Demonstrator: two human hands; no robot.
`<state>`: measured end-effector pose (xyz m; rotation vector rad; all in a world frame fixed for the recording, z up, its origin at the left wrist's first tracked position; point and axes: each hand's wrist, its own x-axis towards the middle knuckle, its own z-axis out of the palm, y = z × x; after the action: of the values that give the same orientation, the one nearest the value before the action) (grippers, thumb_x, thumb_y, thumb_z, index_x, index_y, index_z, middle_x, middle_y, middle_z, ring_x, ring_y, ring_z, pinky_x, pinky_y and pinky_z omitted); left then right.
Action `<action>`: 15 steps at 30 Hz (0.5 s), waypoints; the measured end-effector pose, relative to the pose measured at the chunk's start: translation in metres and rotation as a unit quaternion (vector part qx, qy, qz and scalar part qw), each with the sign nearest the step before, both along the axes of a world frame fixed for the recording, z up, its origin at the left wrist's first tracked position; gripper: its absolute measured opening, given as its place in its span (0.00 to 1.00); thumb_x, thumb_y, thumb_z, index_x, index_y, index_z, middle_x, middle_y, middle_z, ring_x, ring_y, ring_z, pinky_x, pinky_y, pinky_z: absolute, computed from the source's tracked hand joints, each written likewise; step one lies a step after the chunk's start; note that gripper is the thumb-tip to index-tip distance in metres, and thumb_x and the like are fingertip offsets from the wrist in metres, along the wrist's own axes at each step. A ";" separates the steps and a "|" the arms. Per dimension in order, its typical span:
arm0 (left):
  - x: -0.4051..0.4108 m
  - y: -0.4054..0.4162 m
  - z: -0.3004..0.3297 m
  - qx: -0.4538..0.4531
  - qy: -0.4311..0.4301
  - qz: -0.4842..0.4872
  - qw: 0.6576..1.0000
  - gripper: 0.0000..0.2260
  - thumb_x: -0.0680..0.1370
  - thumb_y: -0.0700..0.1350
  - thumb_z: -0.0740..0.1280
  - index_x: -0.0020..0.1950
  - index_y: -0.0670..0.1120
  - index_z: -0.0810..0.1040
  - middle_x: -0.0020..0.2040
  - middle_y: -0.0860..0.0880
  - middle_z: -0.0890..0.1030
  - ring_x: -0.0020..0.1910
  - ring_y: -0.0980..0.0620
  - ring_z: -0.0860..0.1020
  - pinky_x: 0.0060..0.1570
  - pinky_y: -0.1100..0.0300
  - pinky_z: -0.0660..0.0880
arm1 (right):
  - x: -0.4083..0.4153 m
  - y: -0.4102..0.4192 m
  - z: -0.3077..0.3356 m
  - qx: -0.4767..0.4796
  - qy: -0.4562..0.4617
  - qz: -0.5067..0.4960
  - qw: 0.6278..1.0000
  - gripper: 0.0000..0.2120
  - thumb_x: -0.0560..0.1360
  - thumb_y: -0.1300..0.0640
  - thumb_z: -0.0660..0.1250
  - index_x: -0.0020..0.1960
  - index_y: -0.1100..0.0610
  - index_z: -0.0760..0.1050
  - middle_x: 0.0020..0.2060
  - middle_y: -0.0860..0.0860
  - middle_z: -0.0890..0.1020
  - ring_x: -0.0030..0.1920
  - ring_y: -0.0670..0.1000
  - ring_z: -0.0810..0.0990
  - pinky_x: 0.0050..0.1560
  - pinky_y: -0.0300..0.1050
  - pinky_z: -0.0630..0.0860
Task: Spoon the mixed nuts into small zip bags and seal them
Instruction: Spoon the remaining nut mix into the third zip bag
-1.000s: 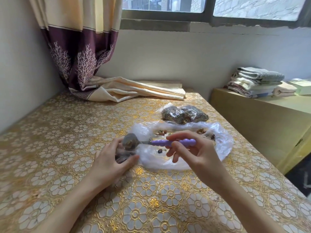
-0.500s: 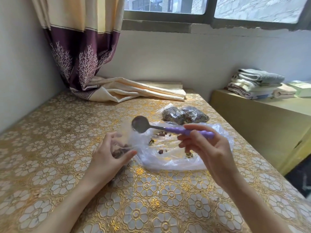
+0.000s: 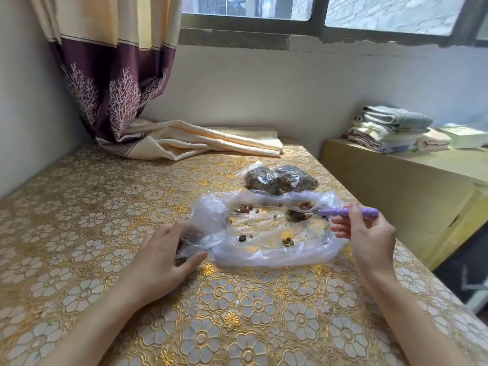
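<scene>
Nuts point(image 3: 286, 241) lie scattered thinly inside a large clear plastic bag point(image 3: 266, 253) spread open at the centre of the frame, on a table covered by a gold floral cloth point(image 3: 105, 233). At right of centre the right hand point(image 3: 369, 235) pinches the purple handle of a spoon point(image 3: 348, 212) between thumb and curled fingers. The spoon reaches leftward into the big bag, and its bowl seems to sit among a small heap of nuts near the bag's far right edge, though the plastic blurs it. Left of centre the left hand point(image 3: 163, 254) grips a small zip bag point(image 3: 188, 241) just beside the big bag's left edge, thumb below and fingers curled over the top. A few dark nuts show through the small bag; whether its mouth is open cannot be told.

Just behind the big bag, toward the upper middle of the frame, lie filled bags of nuts point(image 3: 281, 178), touching one another. Further back a cream cloth point(image 3: 206, 140) is folded along the wall under a purple and cream curtain point(image 3: 113, 75) at upper left. At the right edge folded towels point(image 3: 390, 128) are stacked on a yellowish cabinet point(image 3: 396, 180), near a pale box point(image 3: 464, 136).
</scene>
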<state>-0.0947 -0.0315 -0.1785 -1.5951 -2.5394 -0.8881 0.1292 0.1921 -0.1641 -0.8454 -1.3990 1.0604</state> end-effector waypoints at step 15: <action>0.004 0.000 0.002 -0.028 0.074 0.004 0.997 0.17 0.72 0.62 0.62 0.58 0.61 0.66 0.46 0.66 0.66 0.49 0.63 0.64 0.51 0.61 0.61 | -0.008 0.002 -0.012 0.158 -0.162 -0.071 0.972 0.06 0.78 0.58 0.64 0.47 0.57 0.79 0.34 0.54 0.83 0.33 0.53 0.83 0.38 0.54 0.80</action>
<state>-0.0909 -0.0315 -0.1768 -1.5999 -2.4873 -0.6767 0.1209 0.1939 -0.1756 -0.8920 -1.6969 0.5851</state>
